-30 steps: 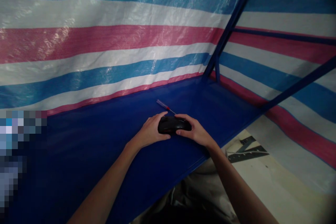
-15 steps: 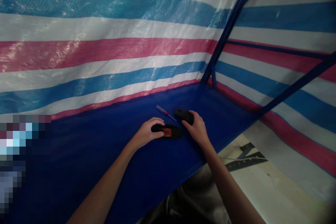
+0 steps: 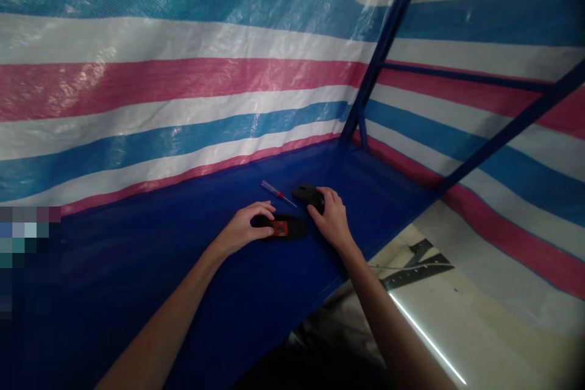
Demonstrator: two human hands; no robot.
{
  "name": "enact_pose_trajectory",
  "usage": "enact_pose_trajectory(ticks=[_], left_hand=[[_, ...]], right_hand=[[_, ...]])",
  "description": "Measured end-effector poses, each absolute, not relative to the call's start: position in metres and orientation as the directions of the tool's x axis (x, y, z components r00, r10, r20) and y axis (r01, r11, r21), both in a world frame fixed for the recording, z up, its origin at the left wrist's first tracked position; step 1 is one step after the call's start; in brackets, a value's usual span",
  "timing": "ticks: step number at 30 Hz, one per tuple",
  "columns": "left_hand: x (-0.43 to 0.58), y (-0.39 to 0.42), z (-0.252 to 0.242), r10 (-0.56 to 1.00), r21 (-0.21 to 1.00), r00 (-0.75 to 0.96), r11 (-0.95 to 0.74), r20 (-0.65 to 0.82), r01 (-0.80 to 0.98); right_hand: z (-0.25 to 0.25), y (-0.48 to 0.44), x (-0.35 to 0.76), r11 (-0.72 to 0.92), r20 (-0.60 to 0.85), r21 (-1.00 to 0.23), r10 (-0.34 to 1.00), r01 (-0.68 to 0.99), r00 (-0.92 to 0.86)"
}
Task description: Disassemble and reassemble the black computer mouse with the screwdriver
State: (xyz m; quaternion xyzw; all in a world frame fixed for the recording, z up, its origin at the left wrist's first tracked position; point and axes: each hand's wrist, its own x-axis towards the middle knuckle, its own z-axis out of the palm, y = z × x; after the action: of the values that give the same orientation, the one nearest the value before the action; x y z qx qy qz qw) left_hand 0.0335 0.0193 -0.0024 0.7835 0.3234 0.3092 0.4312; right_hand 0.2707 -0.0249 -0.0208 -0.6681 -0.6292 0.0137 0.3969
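My left hand (image 3: 247, 226) grips the left end of a black mouse base (image 3: 298, 228), its thumb and fingers on either side. A small orange-red circuit board (image 3: 281, 228) shows in the base's middle. To the right, my right hand (image 3: 333, 213) is closed around the near end of a black computer mouse shell (image 3: 307, 194), whose far end points up and left. The two dark parts lie apart. Between and beyond them is a small screwdriver (image 3: 278, 193) with a clear handle and red collar, its tip towards the right, close to the shell. Neither hand touches it.
A blue covered table (image 3: 205, 298) lies under both hands, with a blue metal frame (image 3: 377, 67) at its far right corner. A striped plastic sheet (image 3: 183, 82) hangs behind. Right of the table edge, a dark perforated bracket (image 3: 418, 271) lies on the pale floor.
The view has shifted slightly, so everything on the table appears further left. Both hands keep their holds on the mouse parts, and the screwdriver lies as before.
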Motion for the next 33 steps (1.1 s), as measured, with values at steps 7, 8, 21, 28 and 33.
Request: enact_pose_trajectory(ticks=[7,8,21,28,33], left_hand=[[0.032,0.019,0.000,0.825,0.937,0.553,-0.279,0.121,0.210],[0.032,0.019,0.000,0.815,0.940,0.568,-0.275,0.115,0.204],[0.043,0.010,0.004,0.808,0.923,0.565,-0.330,0.168,0.197],[0.040,0.013,-0.002,0.881,0.965,0.409,-0.264,0.240,0.003],[0.044,0.011,-0.003,0.890,0.978,0.411,-0.147,0.195,-0.146]], right_hand=[[-0.010,-0.037,0.266,0.173,0.590,-0.458,0.793,0.872,0.153],[-0.008,-0.040,0.264,0.196,0.636,-0.442,0.757,0.875,0.152],[0.002,-0.048,0.240,0.650,0.416,-0.233,0.739,0.724,-0.530],[0.002,-0.049,0.243,0.646,0.469,-0.263,0.735,0.717,-0.491],[0.001,-0.049,0.243,0.615,0.565,-0.198,0.708,0.764,-0.423]])
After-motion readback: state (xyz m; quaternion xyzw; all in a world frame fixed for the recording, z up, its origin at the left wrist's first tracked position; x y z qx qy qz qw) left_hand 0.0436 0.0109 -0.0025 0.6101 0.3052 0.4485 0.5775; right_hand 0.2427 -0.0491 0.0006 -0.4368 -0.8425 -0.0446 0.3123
